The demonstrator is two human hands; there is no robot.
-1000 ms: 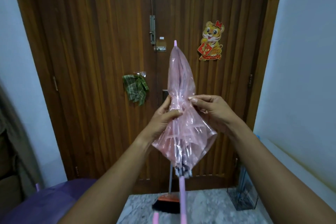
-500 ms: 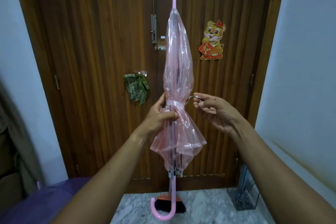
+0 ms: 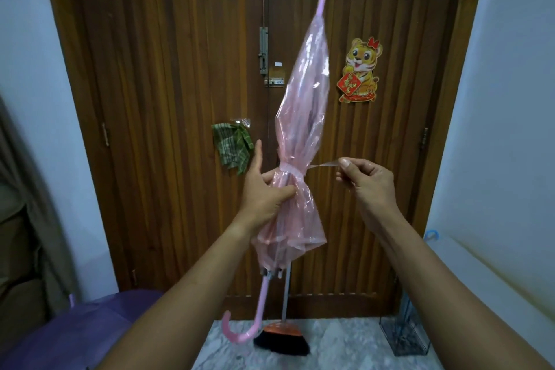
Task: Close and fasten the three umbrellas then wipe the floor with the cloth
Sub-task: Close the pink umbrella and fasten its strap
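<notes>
So the pink see-through plastic umbrella (image 3: pixel 300 117) is folded up and held out in front of a dark ribbed wooden door (image 3: pixel 180 99), tip tilted up and to the right, its curved pink handle hanging low over the speckled marble floor (image 3: pixel 330 348). The crinkly canopy is bunched in at the waist by a thin clear strap (image 3: pixel 322 164). The left hand (image 3: pixel 264 192) grips the gathered plastic just under that band with the thumb sticking up, and the right hand (image 3: pixel 369 180) pinches the strap's loose end, pulled out sideways. A green checked cloth (image 3: pixel 232 149) hangs on the door. A dark wire rack (image 3: pixel 404 330) stands low right; can't tell what's in it. A purple fabric umbrella (image 3: pixel 75 330) sits open bottom left.
</notes>
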